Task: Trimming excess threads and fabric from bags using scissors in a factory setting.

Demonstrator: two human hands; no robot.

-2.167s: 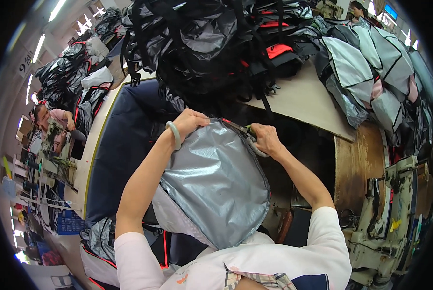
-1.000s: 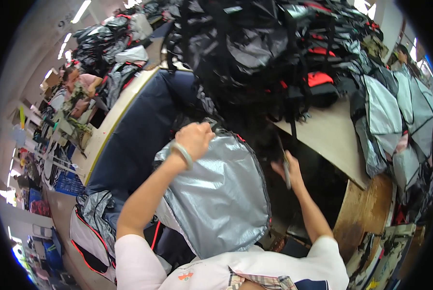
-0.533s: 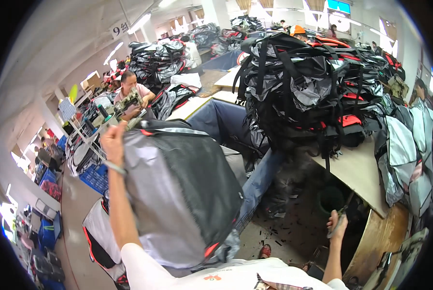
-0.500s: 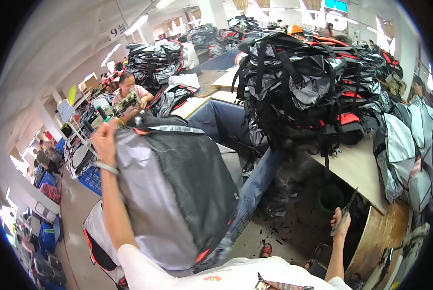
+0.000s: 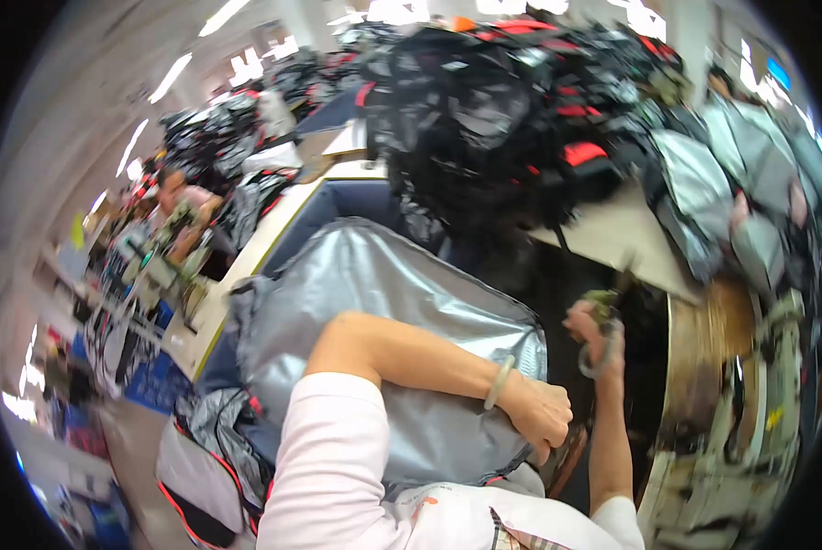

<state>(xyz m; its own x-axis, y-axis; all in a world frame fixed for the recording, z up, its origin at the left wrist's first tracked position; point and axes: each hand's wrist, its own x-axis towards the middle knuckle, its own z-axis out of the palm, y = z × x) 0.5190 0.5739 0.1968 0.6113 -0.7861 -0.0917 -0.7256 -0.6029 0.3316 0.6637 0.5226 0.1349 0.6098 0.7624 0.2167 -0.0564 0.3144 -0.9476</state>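
Observation:
A large bag point(image 5: 374, 284) lies in front of me with its shiny silver lining facing up and a dark edge around it. My left arm reaches across the lining. My left hand point(image 5: 537, 417), with a pale bangle at the wrist, is closed at the bag's right edge; its fingertips are partly hidden. Just to the right, my right hand point(image 5: 603, 337) is closed around scissors point(image 5: 596, 362). A handle loop shows below the fingers, and the blades point up and away, smeared by motion.
A tall heap of black, silver and red bags point(image 5: 484, 119) rises on the table point(image 5: 622, 234) ahead. Grey-silver pieces point(image 5: 695, 192) hang at the right, above machine parts point(image 5: 722, 458). Another person point(image 5: 182, 197) sits at a sewing machine point(image 5: 149, 266) on the left. A silver-and-black bag point(image 5: 204, 467) lies lower left.
The bag has turned from its dark and grey outside to its silver lining and come lower. My left hand has swung from upper left to the right. The scissors have moved up and left.

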